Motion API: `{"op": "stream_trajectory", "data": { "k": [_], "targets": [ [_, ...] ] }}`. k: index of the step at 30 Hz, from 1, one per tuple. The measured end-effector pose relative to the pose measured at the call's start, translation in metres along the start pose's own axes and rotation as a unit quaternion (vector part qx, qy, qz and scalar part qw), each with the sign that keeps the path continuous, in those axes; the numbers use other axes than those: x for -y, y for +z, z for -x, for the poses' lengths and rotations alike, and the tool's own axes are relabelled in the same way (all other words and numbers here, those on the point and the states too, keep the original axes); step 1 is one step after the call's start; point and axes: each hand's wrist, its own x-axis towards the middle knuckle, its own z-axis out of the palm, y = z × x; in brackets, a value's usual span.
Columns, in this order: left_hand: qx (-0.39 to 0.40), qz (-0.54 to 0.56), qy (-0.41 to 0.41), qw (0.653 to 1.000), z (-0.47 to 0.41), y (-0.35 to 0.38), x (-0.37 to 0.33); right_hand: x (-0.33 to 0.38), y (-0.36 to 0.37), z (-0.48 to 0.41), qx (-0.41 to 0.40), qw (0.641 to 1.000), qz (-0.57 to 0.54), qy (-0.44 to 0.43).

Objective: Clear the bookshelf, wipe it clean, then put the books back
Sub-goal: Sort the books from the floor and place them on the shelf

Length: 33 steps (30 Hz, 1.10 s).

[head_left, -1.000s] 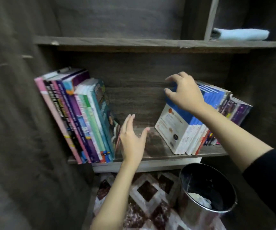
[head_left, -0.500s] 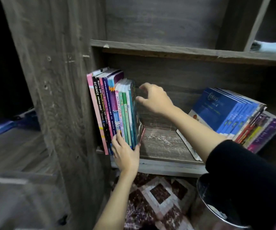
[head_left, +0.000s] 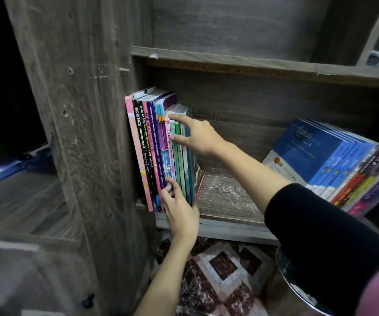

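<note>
So we've got both hands on the left batch of books, the ones standing upright and jammed against the side panel of the shelf. Our left hand sits low at the bottom of the spines, fingers spread and lightly curled round the lower edges of the green and teal ones, thumb tucked at the far side. It's more a loose pinch than a full grab. Our right hand is up top, index finger hooked on the upper edge of a spine, the rest half open, nothing fully held yet. Top-and-bottom makes sense to us: thin floppy workbooks slide apart if you only pull one end.

Count-wise, roughly a dozen spines in this batch, though the thin ones blur together. A second batch, the blue books, leans over on the right, maybe ten or so; we can't count them properly. The bare middle of the shelf looks dusty, so wiping hasn't happened yet, we reckon. One metal bucket sits on the floor below.
</note>
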Motion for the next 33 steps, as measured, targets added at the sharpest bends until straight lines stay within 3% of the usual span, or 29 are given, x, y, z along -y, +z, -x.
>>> {"op": "stream_trajectory", "data": {
  "k": [10, 20, 26, 29, 33],
  "targets": [
    [-0.06, 0.11, 0.006, 0.992, -0.005, -0.003, 0.007, 0.01, 0.017, -0.01, -0.061, 0.998, 0.025, 0.013],
    [-0.097, 0.14, 0.04, 0.984, 0.003, 0.013, 0.011, -0.005, 0.005, 0.012, -0.075, 0.995, -0.063, 0.008],
    [0.001, 0.097, -0.003, 0.995, 0.001, 0.031, 0.021, -0.025, -0.004, 0.02, -0.138, 0.97, -0.15, 0.129],
    [0.046, 0.047, -0.037, 0.997, 0.002, 0.038, 0.026, -0.031, -0.003, 0.019, -0.166, 0.961, -0.165, 0.147],
    [0.063, 0.001, -0.009, 0.998, 0.003, 0.045, 0.022, -0.038, -0.008, 0.025, -0.217, 0.95, -0.161, 0.159]
  ]
}}
